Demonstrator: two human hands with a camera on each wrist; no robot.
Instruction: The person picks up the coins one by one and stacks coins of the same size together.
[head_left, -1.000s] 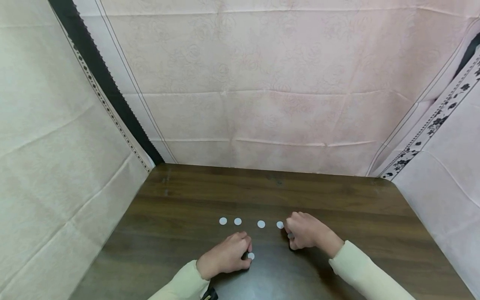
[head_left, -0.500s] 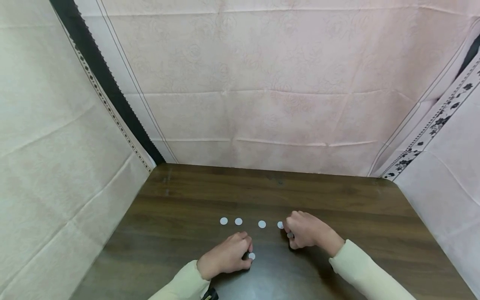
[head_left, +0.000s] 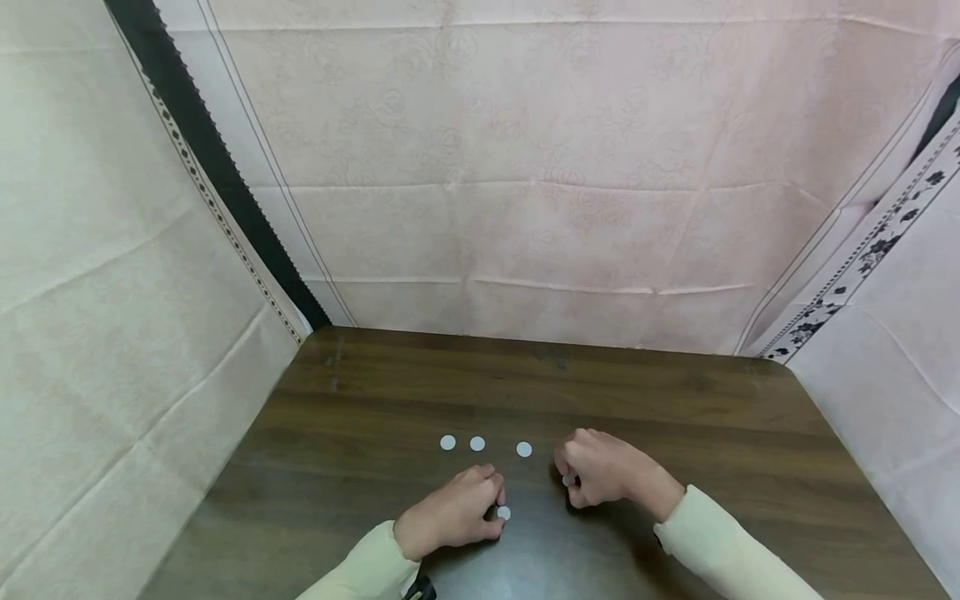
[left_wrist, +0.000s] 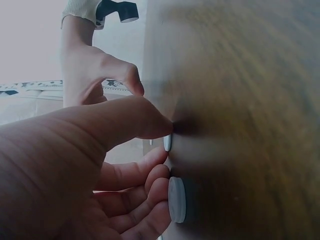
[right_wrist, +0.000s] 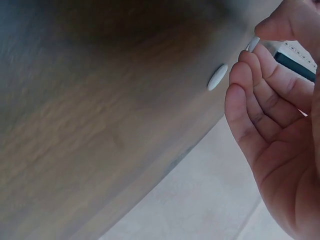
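Observation:
In the head view my left hand (head_left: 457, 510) is low at centre, pinching a small white disc (head_left: 504, 513) between thumb and index finger near the tabletop. To its right, my right hand (head_left: 611, 468) pinches a second white disc (head_left: 568, 481) the same way. Beyond the left hand, three matching discs lie flat in a loose row: a left disc (head_left: 447, 442), a middle disc (head_left: 477, 443) and a right disc (head_left: 524, 449). The left wrist view has a thick disc (left_wrist: 176, 200) close by the curled fingers. A disc (right_wrist: 217, 77) lies off the right fingertips in the right wrist view.
A dark brown wooden table (head_left: 405, 375) bears everything. Pale patterned cloth (head_left: 562, 167) hangs behind its far edge, with more cloth along the left (head_left: 112, 333) and right (head_left: 892, 358) sides. A black strip (head_left: 217, 158) shows at the left corner.
My right hand has shifted slightly left and nearer with its disc, and now covers the row's rightmost disc in the head view. The left hand has stayed put.

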